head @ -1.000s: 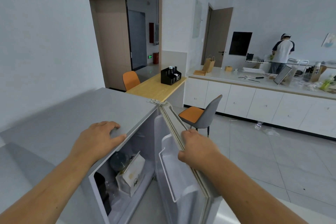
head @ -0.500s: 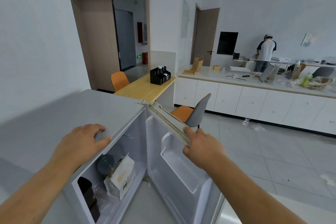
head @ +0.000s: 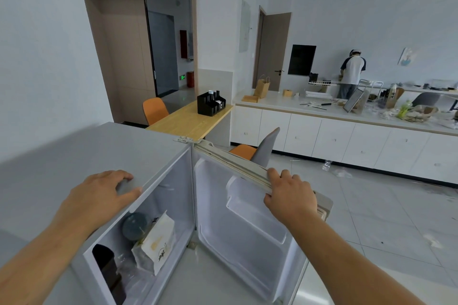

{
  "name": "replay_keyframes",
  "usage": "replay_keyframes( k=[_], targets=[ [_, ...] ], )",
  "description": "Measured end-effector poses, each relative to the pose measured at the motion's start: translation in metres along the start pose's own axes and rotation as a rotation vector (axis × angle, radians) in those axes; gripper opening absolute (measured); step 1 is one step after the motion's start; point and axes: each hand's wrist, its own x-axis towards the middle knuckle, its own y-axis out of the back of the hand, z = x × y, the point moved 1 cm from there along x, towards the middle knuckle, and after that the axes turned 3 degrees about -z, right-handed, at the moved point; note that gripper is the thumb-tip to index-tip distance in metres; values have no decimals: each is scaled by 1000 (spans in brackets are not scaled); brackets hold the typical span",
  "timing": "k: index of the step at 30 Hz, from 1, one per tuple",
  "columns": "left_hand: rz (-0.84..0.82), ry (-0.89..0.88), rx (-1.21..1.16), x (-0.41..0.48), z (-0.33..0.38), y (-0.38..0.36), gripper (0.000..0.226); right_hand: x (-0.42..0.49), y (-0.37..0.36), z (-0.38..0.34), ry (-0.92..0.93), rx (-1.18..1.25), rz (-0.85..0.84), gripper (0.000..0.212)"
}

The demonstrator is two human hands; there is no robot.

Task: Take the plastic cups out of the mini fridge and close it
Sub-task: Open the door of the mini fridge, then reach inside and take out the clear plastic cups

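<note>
Right fingers [head: 280, 176]: curled over the top edge of the door [head: 247, 225], thumb on its inner side; the right hand [head: 290, 197] is clamped on it.
Left fingers [head: 119, 176]: loosely bent and close together, lying on the top of the mini fridge [head: 111, 146] at its front edge. The left hand [head: 99, 195] rests there and grips nothing.
Door state: swung wide from the mini fridge, interior exposed.
Plastic cups [head: 124, 264]: faint clear plastic low inside the mini fridge, between a dark bottle [head: 106, 265] and a white paper bag [head: 156, 242]. Count and shape cannot be told.
Step (judged): opening is finished and no cup has been taken out yet.
Next move (judged): one hand frees itself and reaches low into the mini fridge, so the viewpoint likely has to drop.
Obstacles: the white paper bag leans in front of a dark round container [head: 136, 226] and crowds the cups; it could tip during the reach.
Surroundings: a grey-backed chair [head: 266, 148] stands just beyond the door, and a wooden table [head: 188, 119] sits behind the mini fridge. Neither blocks closing.
</note>
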Motion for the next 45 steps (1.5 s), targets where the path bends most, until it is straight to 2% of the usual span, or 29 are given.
replay_keyframes(
  k=[19,24,29,31,37,41,45],
  targets=[
    [-19,6,-23,-1,1,1,55,17,-3,23,88,33,-23,56],
    [15,-59,-13,-23,26,-9,48,11,-1,19,205,175,81,66],
    [32,-266,91,-58,64,-32,48,-13,5,-17,457,343,167,54],
    [-3,-280,145,-70,73,-44,50,-24,6,-33,537,384,163,51],
    [-98,-6,0,-95,69,-90,56,-46,-15,-81,634,475,-20,58],
    [-148,237,-196,-101,66,-123,62,-50,-37,-108,546,590,-180,60],
    [-134,445,-432,-93,51,-165,62,-39,-68,-143,439,725,-354,50]
  ],
)
